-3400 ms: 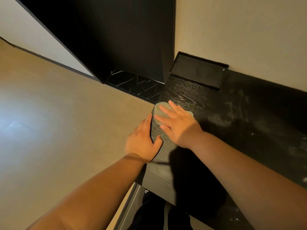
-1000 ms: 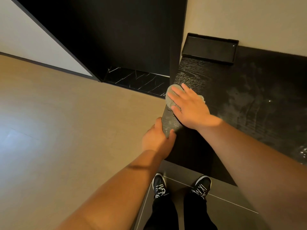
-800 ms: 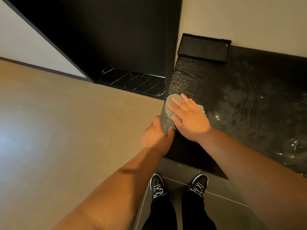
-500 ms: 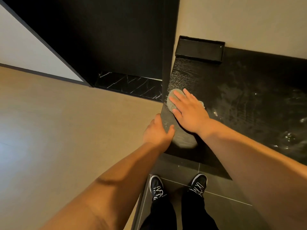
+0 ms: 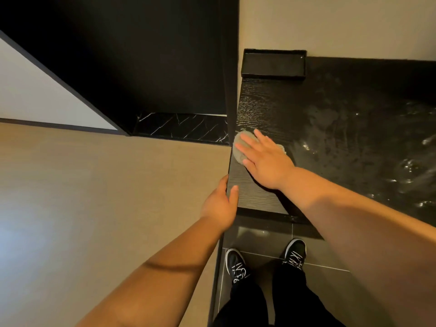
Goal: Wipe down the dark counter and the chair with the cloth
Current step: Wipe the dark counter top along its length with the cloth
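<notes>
Both forearms were left bare, no sleeves being seen. Black trousers (image 5: 283, 300) were worn. Black shoes (image 5: 236, 264) were laced in white.

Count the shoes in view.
2: left shoe on the dark tile below the counter's near corner, right shoe beside it. None appear hidden.

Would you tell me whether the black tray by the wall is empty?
Empty: the black tray shows only its bare dark floor.

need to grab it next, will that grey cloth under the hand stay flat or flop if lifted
The crumpled grey cloth would likely flop: it bunches softly under the flat right hand. It probably slides easily, since the dark wood-grain counter looks wet.
</notes>
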`<state>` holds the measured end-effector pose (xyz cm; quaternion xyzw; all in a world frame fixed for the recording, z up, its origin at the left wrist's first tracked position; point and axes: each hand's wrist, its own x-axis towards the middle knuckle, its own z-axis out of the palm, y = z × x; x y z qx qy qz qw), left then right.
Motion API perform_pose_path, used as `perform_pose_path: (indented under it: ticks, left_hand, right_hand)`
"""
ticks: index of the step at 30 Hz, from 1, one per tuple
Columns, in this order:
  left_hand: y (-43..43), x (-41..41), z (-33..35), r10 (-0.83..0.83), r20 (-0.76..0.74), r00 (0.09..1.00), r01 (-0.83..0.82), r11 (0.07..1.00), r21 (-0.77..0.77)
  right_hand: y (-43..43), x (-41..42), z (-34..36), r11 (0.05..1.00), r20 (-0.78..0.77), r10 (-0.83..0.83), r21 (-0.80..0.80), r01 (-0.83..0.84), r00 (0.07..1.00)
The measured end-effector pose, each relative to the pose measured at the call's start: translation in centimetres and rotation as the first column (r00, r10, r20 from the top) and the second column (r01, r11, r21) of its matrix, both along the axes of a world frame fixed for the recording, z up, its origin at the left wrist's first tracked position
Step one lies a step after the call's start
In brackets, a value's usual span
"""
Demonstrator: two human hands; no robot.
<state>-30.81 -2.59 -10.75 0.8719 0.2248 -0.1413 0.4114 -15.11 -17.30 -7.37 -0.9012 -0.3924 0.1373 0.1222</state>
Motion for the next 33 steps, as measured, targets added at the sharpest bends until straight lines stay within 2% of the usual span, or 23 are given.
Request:
perform_pose_path:
  ticks: [3, 5, 9, 12, 14, 17, 19, 24, 26, 29, 33]
  left_hand:
    - [0.3, -1.1, -0.3, 0.018, -0.031, 0.999, -0.019, 0.998, -0.061]
    - [0.5, -1.6, -0.5, 0.022, -0.032, 0.999, -0.025, 0.997, -0.076]
    - [1.0, -1.5, -0.2, -0.033, -0.038, 0.999, 0.03, 0.997, -0.077]
    - [1.4, -1.3, 0.1, -0.066, -0.058, 0.996, 0.061, 0.994, -0.088]
    - [1.5, -1.2, 0.3, -0.078, -0.068, 0.995, 0.072, 0.994, -0.086]
    - [1.4, -1.3, 0.5, -0.057, -0.056, 0.997, 0.05, 0.993, -0.108]
    - [1.4, -1.3, 0.4, -0.054, -0.059, 0.997, 0.046, 0.991, -0.126]
    - [1.9, -1.3, 0.4, -0.101, -0.05, 0.994, 0.092, 0.983, -0.159]
    - [2.0, -1.3, 0.4, -0.095, -0.048, 0.994, 0.086, 0.984, -0.159]
    - [1.9, -1.2, 0.4, -0.091, -0.054, 0.994, 0.081, 0.984, -0.161]
    - [1.9, -1.2, 0.7, -0.085, -0.05, 0.995, 0.073, 0.977, -0.2]
  right_hand:
    - [2.3, 0.4, 0.3, 0.992, -0.023, -0.119, -0.03, 0.119, 0.993]
    - [2.5, -1.3, 0.5, 0.989, -0.045, -0.143, -0.032, 0.141, 0.989]
    - [-0.6, -6.5, 0.3, 0.999, -0.006, 0.042, 0.025, -0.042, 0.999]
    - [-2.4, -5.5, 0.1, 0.987, -0.016, 0.157, -0.029, -0.157, 0.988]
    - [-2.2, -3.4, 0.0, 0.996, 0.011, 0.075, -0.039, -0.075, 0.997]
    - [-1.1, -1.9, 0.4, 0.983, 0.005, -0.177, -0.038, 0.177, 0.984]
    - [-0.7, -3.4, 0.5, 0.975, 0.011, -0.215, -0.049, 0.215, 0.977]
    - [-2.3, -9.4, 0.3, 0.997, -0.006, 0.055, -0.046, -0.055, 0.998]
    - [-3.4, -8.7, 0.1, 0.995, -0.038, 0.081, -0.048, -0.082, 0.996]
    - [-4.4, -7.5, -0.2, 0.995, -0.016, -0.087, -0.044, 0.086, 0.996]
    - [-2.5, -8.8, 0.3, 0.948, 0.015, -0.31, -0.069, 0.31, 0.951]
